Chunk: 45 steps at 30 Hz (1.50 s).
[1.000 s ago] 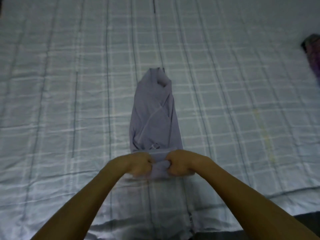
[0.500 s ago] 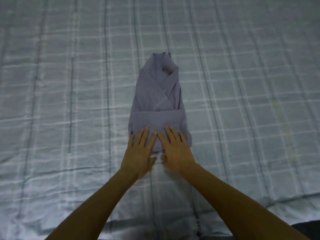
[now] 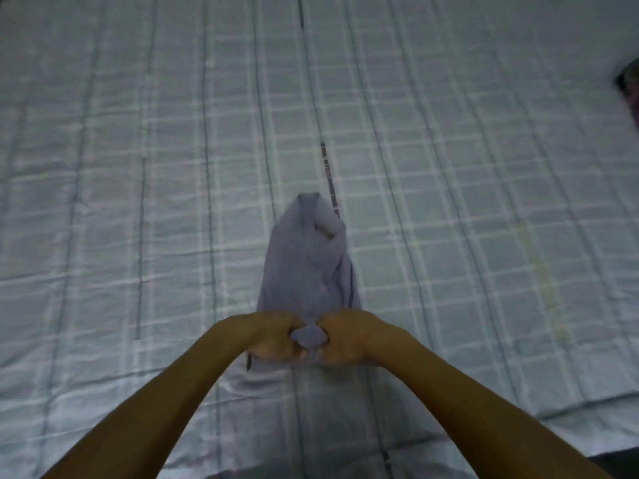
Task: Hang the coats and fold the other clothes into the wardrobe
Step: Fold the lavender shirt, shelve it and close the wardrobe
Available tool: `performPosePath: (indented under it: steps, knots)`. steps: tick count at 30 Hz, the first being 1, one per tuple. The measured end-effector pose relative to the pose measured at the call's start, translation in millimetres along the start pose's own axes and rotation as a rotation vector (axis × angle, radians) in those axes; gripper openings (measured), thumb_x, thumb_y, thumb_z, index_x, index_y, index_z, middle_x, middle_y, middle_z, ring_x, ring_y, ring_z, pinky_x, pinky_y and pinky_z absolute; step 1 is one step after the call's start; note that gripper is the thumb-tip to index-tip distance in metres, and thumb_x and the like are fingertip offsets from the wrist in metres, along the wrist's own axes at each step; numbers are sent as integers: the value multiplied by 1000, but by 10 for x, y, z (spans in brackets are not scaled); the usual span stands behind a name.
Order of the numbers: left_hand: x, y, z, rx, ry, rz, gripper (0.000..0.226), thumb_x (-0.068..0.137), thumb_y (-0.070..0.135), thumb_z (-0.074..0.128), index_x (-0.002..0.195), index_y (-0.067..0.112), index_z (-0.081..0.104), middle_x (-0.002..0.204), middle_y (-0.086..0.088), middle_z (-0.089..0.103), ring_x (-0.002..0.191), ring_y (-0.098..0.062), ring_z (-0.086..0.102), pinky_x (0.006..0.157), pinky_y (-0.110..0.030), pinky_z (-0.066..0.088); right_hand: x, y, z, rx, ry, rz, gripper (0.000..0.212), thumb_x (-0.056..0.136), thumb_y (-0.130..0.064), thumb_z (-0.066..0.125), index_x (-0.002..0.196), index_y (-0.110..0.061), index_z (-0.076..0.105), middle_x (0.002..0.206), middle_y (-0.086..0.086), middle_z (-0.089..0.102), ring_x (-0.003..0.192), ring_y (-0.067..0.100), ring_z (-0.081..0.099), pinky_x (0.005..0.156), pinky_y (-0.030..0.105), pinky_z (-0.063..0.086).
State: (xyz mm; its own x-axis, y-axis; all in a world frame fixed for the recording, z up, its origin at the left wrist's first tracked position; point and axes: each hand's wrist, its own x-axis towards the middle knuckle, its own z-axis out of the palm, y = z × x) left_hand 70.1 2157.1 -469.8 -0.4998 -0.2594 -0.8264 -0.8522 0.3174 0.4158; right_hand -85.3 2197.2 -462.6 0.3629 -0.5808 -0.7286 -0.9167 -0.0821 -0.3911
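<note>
A grey-lilac garment (image 3: 307, 267) is lying lengthwise on the checked bed sheet (image 3: 138, 202), folded into a narrow strip. At its near end the left hand (image 3: 273, 340) and the right hand (image 3: 345, 337) are sitting side by side — both curling their fingers tightly around the bunched cloth between them. A dark item (image 3: 629, 84) is showing at the right edge, too blurred to identify.

A pale checked bedsheet (image 3: 138, 202) lies spread out, lightly creased
</note>
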Motion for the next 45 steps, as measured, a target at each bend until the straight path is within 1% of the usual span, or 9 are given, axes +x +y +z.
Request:
performPosePath:
  steps: [3, 5, 8, 11, 16, 27, 34, 38, 45]
  knots:
    - [-121, -28, -267, -144, 252, 57, 30, 92, 31, 53, 118, 17, 61, 117, -3, 64, 105, -23, 59, 81, -23, 40, -27, -4, -222, -44, 309, 49, 28, 89, -32, 52, 110, -16, 61, 107, 7, 65, 99, 29, 61, 72, 29, 38]
    - [-117, -102, -402, -154, 815, 83, 30, 87, 32, 49, 104, 14, 65, 101, -9, 67, 93, -29, 61, 74, -28, 41, 52, 57, -336, -65, 806, 49, 20, 79, -18, 57, 97, -11, 63, 88, 11, 66, 80, 34, 63, 64, 31, 38]
    - [-43, -175, -439, -72, 1321, 105, 28, 85, 18, 52, 109, 7, 62, 101, -12, 63, 91, -25, 56, 80, -31, 42, 267, 201, -357, -3, 1006, 103, 43, 73, -9, 63, 115, -6, 59, 111, 18, 59, 104, 37, 55, 89, 46, 45]
    - [78, -205, -184, -160, 1264, 140, 28, 87, 15, 55, 113, 5, 57, 109, -14, 58, 91, -15, 50, 85, -22, 39, 421, 277, -129, 56, 964, 36, 43, 84, -17, 55, 126, -7, 50, 129, 22, 51, 118, 39, 49, 97, 52, 42]
    - [519, -465, 548, 203, 894, 38, 74, 77, 35, 59, 143, 10, 35, 144, -24, 38, 130, -40, 41, 98, -53, 39, 619, 430, 525, -187, 754, -14, 80, 67, -35, 75, 136, -11, 44, 141, 22, 44, 130, 40, 43, 99, 59, 40]
    - [1171, -378, 195, 330, 1080, 44, 77, 80, 44, 55, 141, 1, 36, 147, -25, 34, 139, -33, 19, 114, -53, 10, 1162, 625, 282, -291, 835, 61, 80, 65, -32, 81, 134, -5, 50, 139, 17, 49, 129, 33, 45, 106, 55, 29]
    - [1271, -406, -24, 369, 1094, 19, 39, 83, 12, 51, 115, -8, 59, 113, -30, 61, 102, -44, 62, 87, -54, 50, 1250, 650, 48, -231, 869, 1, 38, 77, -15, 44, 105, -8, 69, 107, 13, 70, 98, 28, 67, 76, 38, 55]
    - [1064, -358, -316, 266, 1096, 75, 20, 74, 3, 53, 89, -8, 61, 82, -24, 64, 73, -36, 67, 64, -39, 55, 1141, 589, -258, -179, 846, -68, 33, 53, -2, 79, 85, -2, 68, 73, 14, 68, 61, 28, 66, 42, 29, 51]
    - [-121, -61, -938, 320, 1264, 125, 52, 32, -10, 82, 80, 1, 67, 70, -11, 65, 56, -25, 64, 51, -27, 48, 384, -61, -1141, -186, 878, -66, 38, 69, -2, 43, 101, 2, 63, 90, 19, 66, 80, 35, 65, 56, 41, 55]
